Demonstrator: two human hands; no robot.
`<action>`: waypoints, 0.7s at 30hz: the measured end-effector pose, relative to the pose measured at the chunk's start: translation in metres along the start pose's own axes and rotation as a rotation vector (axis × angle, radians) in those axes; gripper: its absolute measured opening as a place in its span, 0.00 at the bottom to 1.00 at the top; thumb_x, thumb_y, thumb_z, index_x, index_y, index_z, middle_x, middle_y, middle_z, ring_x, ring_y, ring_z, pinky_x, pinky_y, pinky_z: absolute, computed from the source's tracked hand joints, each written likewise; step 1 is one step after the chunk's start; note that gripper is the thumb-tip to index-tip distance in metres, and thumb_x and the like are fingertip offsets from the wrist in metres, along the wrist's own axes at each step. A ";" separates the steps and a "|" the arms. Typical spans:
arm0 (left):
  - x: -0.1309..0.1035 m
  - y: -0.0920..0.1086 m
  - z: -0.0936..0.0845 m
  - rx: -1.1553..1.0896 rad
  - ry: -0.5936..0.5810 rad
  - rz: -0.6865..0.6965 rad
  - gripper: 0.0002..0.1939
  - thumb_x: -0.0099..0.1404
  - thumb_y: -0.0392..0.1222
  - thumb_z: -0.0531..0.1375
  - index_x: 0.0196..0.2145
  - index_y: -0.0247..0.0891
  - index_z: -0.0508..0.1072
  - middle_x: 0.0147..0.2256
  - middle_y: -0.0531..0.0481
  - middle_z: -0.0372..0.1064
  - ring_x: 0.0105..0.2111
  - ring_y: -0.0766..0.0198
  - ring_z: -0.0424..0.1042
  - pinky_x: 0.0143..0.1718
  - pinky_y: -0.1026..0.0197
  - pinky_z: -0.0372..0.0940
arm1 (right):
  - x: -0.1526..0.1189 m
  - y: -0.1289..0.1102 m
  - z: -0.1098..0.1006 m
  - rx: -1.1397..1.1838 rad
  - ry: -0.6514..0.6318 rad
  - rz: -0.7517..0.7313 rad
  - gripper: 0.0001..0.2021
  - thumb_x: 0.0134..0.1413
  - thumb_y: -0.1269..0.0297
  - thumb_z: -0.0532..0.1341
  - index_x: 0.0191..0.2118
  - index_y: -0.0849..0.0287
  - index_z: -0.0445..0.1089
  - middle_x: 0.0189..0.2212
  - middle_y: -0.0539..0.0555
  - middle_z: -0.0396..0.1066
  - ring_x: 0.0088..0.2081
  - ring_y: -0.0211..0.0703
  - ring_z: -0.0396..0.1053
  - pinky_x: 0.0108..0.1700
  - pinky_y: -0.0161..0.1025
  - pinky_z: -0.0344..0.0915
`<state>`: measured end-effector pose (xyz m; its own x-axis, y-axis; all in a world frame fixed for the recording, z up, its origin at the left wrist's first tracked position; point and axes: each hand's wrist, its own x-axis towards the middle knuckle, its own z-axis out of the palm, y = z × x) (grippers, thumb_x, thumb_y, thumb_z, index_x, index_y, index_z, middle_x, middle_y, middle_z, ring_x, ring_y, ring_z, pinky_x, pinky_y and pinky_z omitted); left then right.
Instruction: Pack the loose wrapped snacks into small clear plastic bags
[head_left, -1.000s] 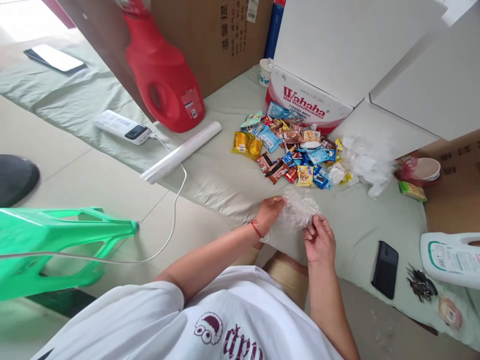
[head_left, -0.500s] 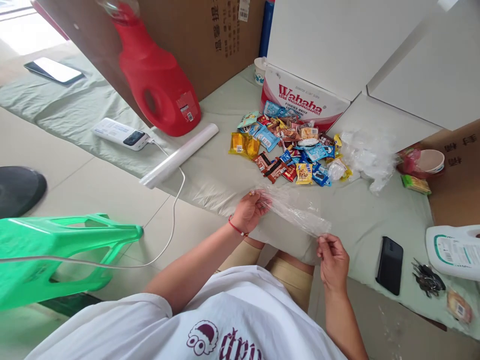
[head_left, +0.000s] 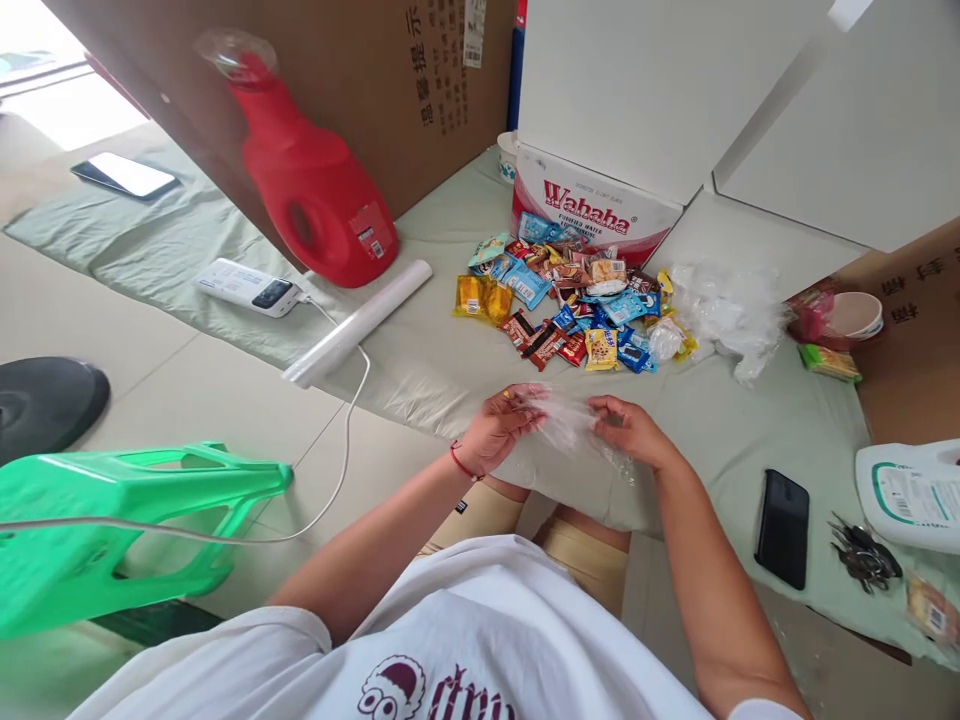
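Between my hands, over the table's front edge, a clear plastic bag (head_left: 564,424) is bunched up and partly blurred. My left hand (head_left: 499,428), with a red cord on the wrist, is closed on the bag's left end. On the other side, the curled fingers of my right hand (head_left: 631,430) grip the bag, and a loose bit of film hangs under them. Just beyond lies a pile of wrapped snacks (head_left: 574,290) in blue, brown, red and yellow packets. Crumpled clear plastic bags (head_left: 724,310) lie to the right of the pile.
A plastic roll (head_left: 360,322), white power bank (head_left: 247,287) with its cable, and red jug (head_left: 319,190) are on the left. Behind the snacks stands a Wahaha carton (head_left: 592,205). A black phone (head_left: 782,528), keys (head_left: 864,552) and white bottle (head_left: 915,495) lie right. A green stool (head_left: 150,490) stands lower left.
My right hand has moved up and left, closer to my left hand. The bag, stretched out between them before, is now bunched together. The view has shifted slightly.
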<state>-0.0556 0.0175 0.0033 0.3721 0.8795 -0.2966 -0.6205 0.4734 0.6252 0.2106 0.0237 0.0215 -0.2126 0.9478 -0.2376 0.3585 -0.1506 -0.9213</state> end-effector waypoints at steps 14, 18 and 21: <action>-0.018 0.011 -0.050 0.080 0.081 -0.055 0.34 0.49 0.26 0.73 0.54 0.41 0.74 0.60 0.43 0.71 0.46 0.61 0.78 0.57 0.55 0.68 | 0.020 0.008 0.008 -0.459 0.106 -0.327 0.31 0.53 0.56 0.68 0.63 0.51 0.67 0.55 0.58 0.73 0.67 0.57 0.56 0.68 0.59 0.53; -0.022 0.012 -0.047 0.122 0.047 -0.010 0.35 0.50 0.28 0.73 0.55 0.43 0.72 0.62 0.41 0.68 0.49 0.57 0.77 0.59 0.51 0.67 | 0.047 -0.016 0.021 -0.492 -0.194 -0.312 0.23 0.57 0.56 0.65 0.58 0.56 0.71 0.44 0.58 0.76 0.55 0.55 0.68 0.62 0.56 0.62; -0.030 0.021 -0.049 0.099 0.112 0.037 0.35 0.48 0.26 0.72 0.54 0.42 0.73 0.64 0.41 0.66 0.56 0.50 0.74 0.60 0.49 0.67 | 0.044 -0.017 0.015 -0.274 -0.163 -0.180 0.16 0.60 0.48 0.62 0.40 0.57 0.75 0.35 0.54 0.74 0.38 0.45 0.71 0.46 0.46 0.71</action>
<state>-0.1139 0.0033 -0.0098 0.2672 0.8988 -0.3474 -0.5591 0.4383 0.7038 0.1818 0.0633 0.0219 -0.4286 0.8917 -0.1454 0.5277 0.1164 -0.8414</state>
